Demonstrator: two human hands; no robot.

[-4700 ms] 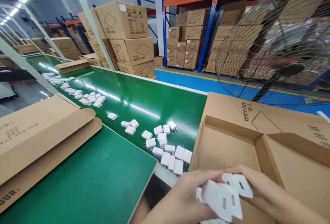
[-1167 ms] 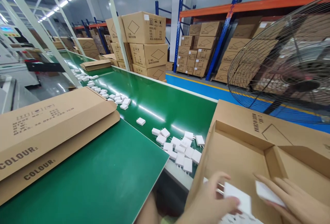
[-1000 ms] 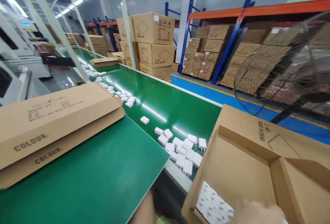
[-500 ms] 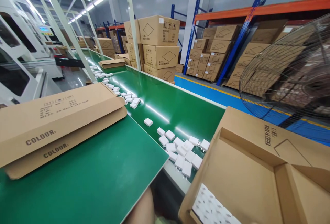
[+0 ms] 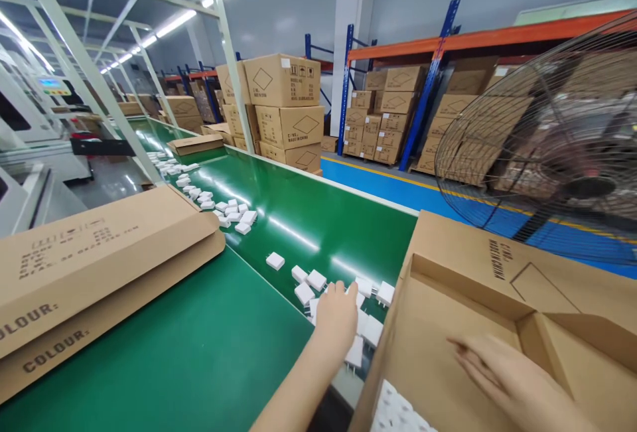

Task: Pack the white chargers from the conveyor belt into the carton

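My left hand [image 5: 338, 316] reaches down onto a cluster of white plug chargers [image 5: 316, 280] on the green conveyor belt. Its fingers are bent and slightly apart, their tips partly hidden among the chargers; no charger is visibly lifted. To the right, my right hand [image 5: 505, 372] hovers over the open cardboard box [image 5: 442, 306]. It is somewhat blurred, with fingers stretched out to the left and nothing visible in them. White chargers packed in rows [image 5: 398, 412] fill the box's near left corner, cut off by the frame's lower edge.
Folded cardboard boxes [image 5: 109, 246] lie on a green side table [image 5: 213, 326] at left. More chargers [image 5: 223, 210] trail up the belt. Stacked cartons [image 5: 288, 123] stand beyond it. A large black fan [image 5: 547, 133] rises behind the box at right.
Both hands have come into view from below, the left onto the chargers, the right over the box. The camera has shifted, so the scene sits further left in the frame.
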